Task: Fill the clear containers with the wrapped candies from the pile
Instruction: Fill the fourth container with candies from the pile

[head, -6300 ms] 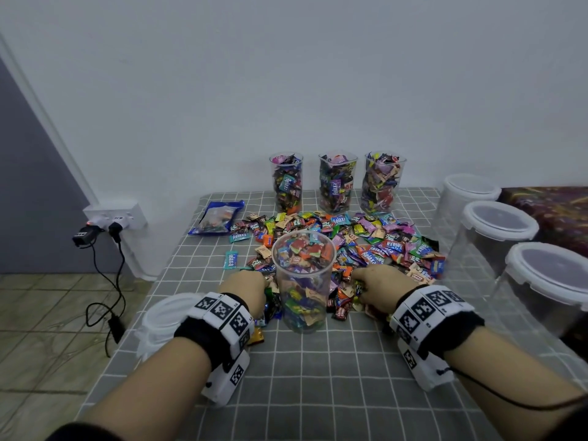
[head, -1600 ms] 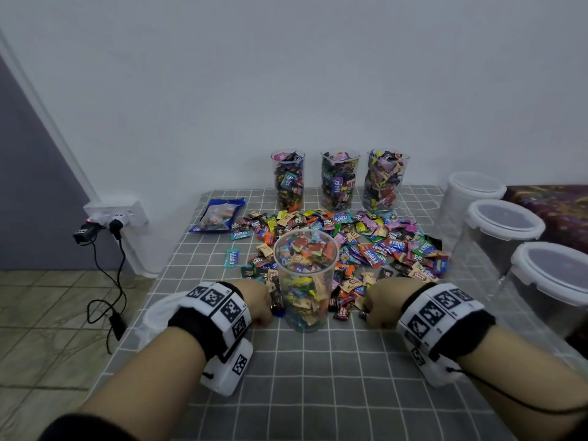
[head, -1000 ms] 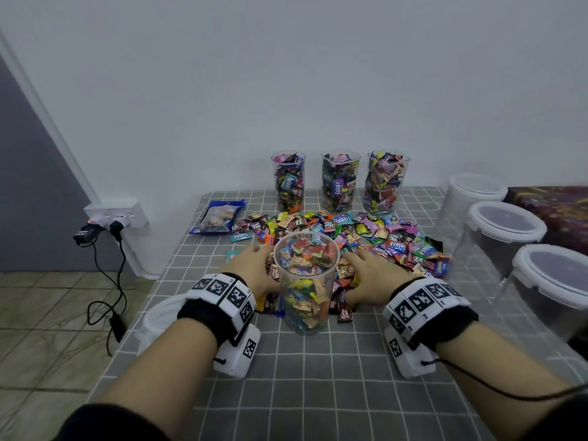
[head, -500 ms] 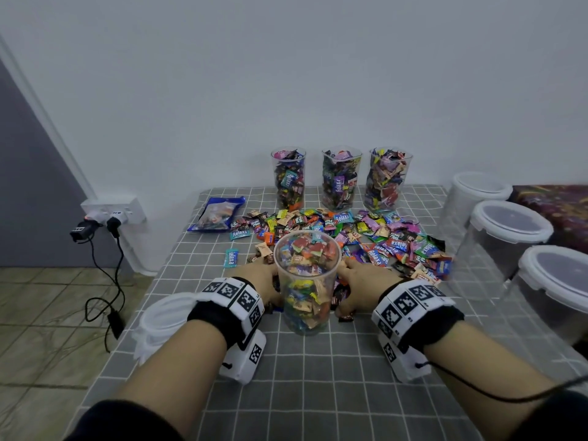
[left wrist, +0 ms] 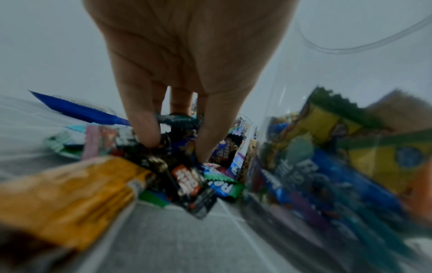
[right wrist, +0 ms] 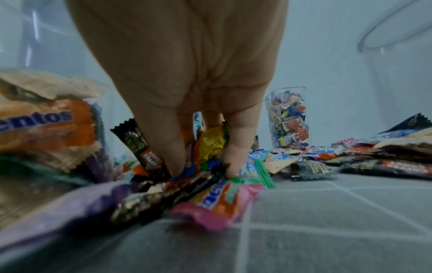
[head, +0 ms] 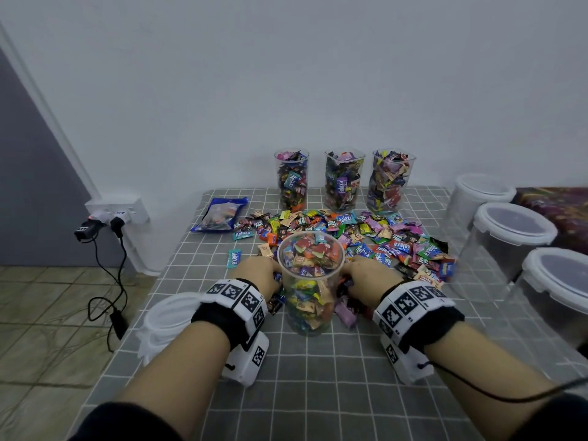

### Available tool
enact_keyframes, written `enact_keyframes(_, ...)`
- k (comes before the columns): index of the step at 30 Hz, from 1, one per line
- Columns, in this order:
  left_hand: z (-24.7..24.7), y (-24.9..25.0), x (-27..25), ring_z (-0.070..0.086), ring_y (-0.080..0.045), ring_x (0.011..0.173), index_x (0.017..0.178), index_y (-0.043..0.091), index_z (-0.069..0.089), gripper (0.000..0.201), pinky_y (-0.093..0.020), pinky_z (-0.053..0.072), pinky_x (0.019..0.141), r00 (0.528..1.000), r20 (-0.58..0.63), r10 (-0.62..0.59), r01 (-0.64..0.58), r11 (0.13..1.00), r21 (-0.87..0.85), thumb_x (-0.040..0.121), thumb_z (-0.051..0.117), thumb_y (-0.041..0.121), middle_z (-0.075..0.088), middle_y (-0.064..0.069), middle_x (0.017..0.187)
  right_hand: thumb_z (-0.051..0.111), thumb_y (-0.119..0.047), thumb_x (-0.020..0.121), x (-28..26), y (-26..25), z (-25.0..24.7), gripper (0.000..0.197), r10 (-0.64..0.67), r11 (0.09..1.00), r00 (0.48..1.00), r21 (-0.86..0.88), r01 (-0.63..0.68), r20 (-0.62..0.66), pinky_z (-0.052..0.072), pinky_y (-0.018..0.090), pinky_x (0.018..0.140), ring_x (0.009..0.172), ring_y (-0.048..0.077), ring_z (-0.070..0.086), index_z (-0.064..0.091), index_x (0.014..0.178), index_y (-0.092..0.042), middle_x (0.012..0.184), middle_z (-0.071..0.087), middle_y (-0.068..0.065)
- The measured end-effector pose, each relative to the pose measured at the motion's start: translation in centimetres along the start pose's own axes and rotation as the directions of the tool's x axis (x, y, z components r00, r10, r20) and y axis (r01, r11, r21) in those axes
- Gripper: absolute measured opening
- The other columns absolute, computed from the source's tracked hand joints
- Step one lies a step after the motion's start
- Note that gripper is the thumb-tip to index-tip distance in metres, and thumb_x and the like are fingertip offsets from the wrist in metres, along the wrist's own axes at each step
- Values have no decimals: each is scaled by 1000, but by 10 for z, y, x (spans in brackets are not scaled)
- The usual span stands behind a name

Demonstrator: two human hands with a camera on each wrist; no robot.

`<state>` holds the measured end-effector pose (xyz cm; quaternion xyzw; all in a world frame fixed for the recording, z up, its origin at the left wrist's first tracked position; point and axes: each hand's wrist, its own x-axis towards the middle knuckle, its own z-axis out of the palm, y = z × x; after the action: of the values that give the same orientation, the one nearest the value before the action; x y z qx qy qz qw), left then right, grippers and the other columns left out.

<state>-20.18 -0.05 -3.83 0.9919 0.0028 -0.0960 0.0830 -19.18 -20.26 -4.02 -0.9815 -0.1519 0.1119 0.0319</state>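
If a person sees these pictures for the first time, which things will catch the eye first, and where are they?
The bright pile of wrapped candies spread over the middle of the checked table stands out most. In front of it stands a clear cup nearly full of candies, with the left hand and right hand gathering candies on either side. Three filled containers line the wall behind.

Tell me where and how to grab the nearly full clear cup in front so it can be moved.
Grip the clear cup round its lower wall, coming in level from both sides. It stands upright, tall and narrow, widest at the rim and full of candies, so a low grip on both sides probably steadies it best. The left hand and right hand already flank it.
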Motion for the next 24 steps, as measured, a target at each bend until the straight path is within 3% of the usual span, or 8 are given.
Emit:
enact_keyframes(5, -1, -3, -1, 60, -28, 98, 104, 15, 67, 20, -38, 51, 85, 999, -35, -35, 33, 998, -50, 90, 57, 25, 66, -10, 105, 48, -9, 92, -1, 2, -5, 35, 23, 999, 1000, 34, -22, -17, 46, 35, 92, 113, 27, 53, 58, 124, -14, 123, 54, 11)
enact_keyframes(10, -3, -8, -4, 60, -26, 97, 105, 18, 68, 20, -36, 49, 81, 988, -147, -41, 27, 995, -94, 90, 58, 27, 66, -7, 106, 48, -7, 89, -5, 3, -7, 28, 48, 996, 992, 84, -39, -113, 43, 29, 80, 105, 27, 55, 62, 112, -11, 115, 57, 11)
enact_keyframes(16, -12, -14, -14, 60, -25, 94, 110, 22, 69, 23, -31, 47, 76, 957, -282, -63, -5, 972, -233, 89, 58, 25, 68, -7, 102, 50, -7, 87, -14, 8, -11, 21, 76, 980, 966, 195, -27, -246, 42, 30, 79, 108, 30, 55, 62, 104, -9, 113, 55, 12)
enact_keyframes(19, -22, -14, -18, 58, -24, 104, 119, 22, 65, 30, -31, 45, 83, 923, -371, -99, -23, 950, -310, 90, 59, 26, 63, -6, 117, 51, -9, 88, -16, 8, -19, 20, 106, 968, 940, 248, -23, -325, 36, 29, 75, 101, 28, 53, 62, 104, -9, 103, 53, 8)
enact_keyframes(24, -38, -12, -23, 57, -24, 105, 120, 20, 64, 32, -35, 46, 89, 860, -500, -98, -104, 926, -362, 89, 59, 25, 62, -6, 116, 52, -9, 90, -26, 2, -47, 14, 95, 955, 826, 284, 81, -555, 22, 27, 65, 86, 24, 47, 62, 97, -2, 88, 44, 2)
